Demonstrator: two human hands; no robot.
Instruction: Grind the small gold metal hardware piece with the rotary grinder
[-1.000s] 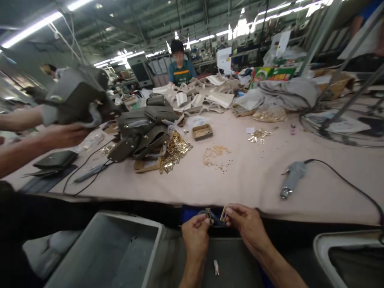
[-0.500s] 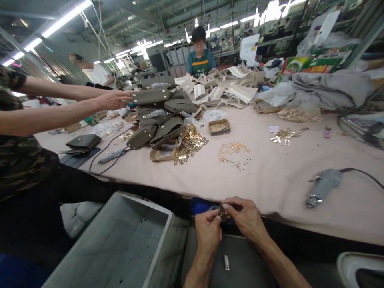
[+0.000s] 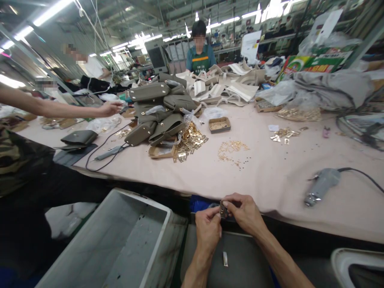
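Both hands meet at the front edge of the table, over my lap. Pinched between their fingertips is a small dark metal fitting (image 3: 223,209); its exact kind I cannot make out. My left hand (image 3: 207,230) closes on it from the left, thumb and fingers together. From the right, my right hand (image 3: 244,212) grips its other side. Below them, a dark olive panel (image 3: 240,264) lies across my lap, with a small shiny metal plate (image 3: 225,259) on top.
A grey crate (image 3: 120,228) stands at my left. On the pink-covered table (image 3: 192,180) lie an electric screwdriver (image 3: 322,186), gold hardware (image 3: 192,142), small gold parts (image 3: 232,150), a small box (image 3: 219,125) and stacked olive bags (image 3: 150,92). A co-worker's arm (image 3: 69,109) reaches in from the left.
The co-worker on the left has drawn back from the stacked bags, one arm still stretched out. The fitting in my fingers is turned slightly, showing more of its face. My hands stay nearly in place.
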